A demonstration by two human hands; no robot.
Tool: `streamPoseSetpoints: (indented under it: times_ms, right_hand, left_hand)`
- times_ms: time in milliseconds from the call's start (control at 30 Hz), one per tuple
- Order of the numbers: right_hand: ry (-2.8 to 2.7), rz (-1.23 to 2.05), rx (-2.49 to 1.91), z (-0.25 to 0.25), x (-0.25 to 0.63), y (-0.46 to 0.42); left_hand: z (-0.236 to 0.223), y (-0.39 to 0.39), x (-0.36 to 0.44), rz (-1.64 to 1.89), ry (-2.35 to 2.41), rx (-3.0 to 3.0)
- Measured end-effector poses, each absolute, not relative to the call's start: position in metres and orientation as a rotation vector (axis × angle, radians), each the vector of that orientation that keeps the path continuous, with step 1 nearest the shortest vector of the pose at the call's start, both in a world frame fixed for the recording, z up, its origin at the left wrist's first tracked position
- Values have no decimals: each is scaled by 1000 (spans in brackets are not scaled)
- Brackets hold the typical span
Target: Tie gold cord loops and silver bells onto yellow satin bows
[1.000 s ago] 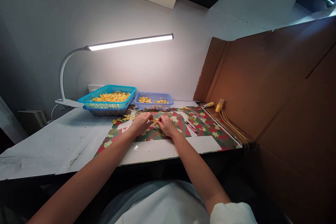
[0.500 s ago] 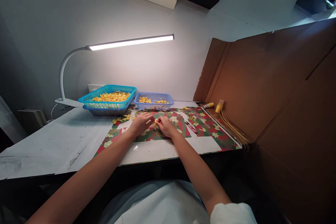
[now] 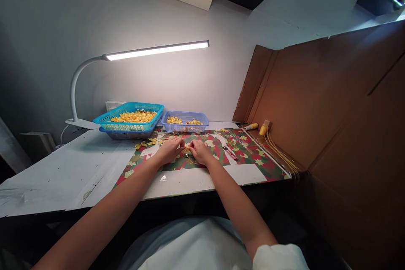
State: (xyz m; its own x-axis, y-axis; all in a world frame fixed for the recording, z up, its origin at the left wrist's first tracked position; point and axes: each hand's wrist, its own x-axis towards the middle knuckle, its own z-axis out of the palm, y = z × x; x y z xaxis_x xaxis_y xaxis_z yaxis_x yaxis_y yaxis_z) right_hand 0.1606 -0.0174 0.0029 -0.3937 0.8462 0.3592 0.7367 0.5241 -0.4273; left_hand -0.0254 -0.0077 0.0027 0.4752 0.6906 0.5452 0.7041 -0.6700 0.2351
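Note:
A small yellow ribbon bow is pinched between my two hands, just above the patterned mat. My left hand grips it from the left with fingertips closed. From the other side my right hand pinches it, thumb and fingers together. A thin gold cord loops below the bow, partly covered by the right hand. Several more yellow bows lie beyond the left hand. Pink-handled snips rest to the right of the right hand.
A turquoise basket heaped with yellow pieces stands at the back left, stacked on another basket. Beside it is a lilac basket. A lamp reaches overhead. On the right are thread spools, hanging cords and a cardboard wall.
My left fingers have closed in a little on the bow, and more yellow ribbon shows between the hands. The right hand has hardly moved.

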Motion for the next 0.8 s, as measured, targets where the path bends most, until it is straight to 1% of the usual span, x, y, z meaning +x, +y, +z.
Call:
streamPoseSetpoints:
  times_ms: [133,600,733,800]
  right_hand:
    - [-2264,230,-1285,2,162,-16]
    - [-2248,291,-1276,2,164,-13]
    - [-2193,370,-1243,1,164,-10]
    - [-2128,486,-1194,0,165,-7]
  left_hand:
    - [0,-7,-24,-934,-1290,-2721]
    - [0,-6,-23,-951,-1251,-2726]
    - [0,-7,-23,-985,-1218,-2735]
    - [1,-8,-23,-996,-1220,-2741]
